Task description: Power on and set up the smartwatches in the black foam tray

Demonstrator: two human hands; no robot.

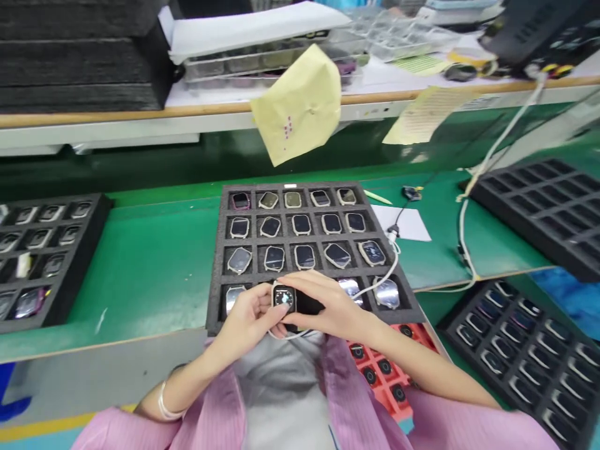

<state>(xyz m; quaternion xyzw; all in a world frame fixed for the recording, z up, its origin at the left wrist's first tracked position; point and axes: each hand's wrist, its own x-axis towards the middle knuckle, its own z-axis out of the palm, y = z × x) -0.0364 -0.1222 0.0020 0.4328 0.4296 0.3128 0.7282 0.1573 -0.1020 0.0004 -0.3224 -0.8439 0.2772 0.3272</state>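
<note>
A smartwatch body (284, 297) without a strap, its screen lit with a watch face, is held between my two hands over the near edge of a black foam tray (214, 275). My left hand (250, 315) grips its left side, the thumb lying across the lower screen. From the other side, my right hand (330, 305) closes its fingers and thumb on the right edge. A white cable (380, 280) runs over the tray and loops under my hands; where it ends is hidden. Watch bodies fill the tray's compartments, one of them with a lit screen (374, 252).
Another foam tray of watches (96, 250) sits at left. More black trays lie at right (553, 212) and lower right (520, 350). A red tray (394, 369) with round dark parts is beneath my right forearm. Yellow notes (304, 103) hang from the shelf edge.
</note>
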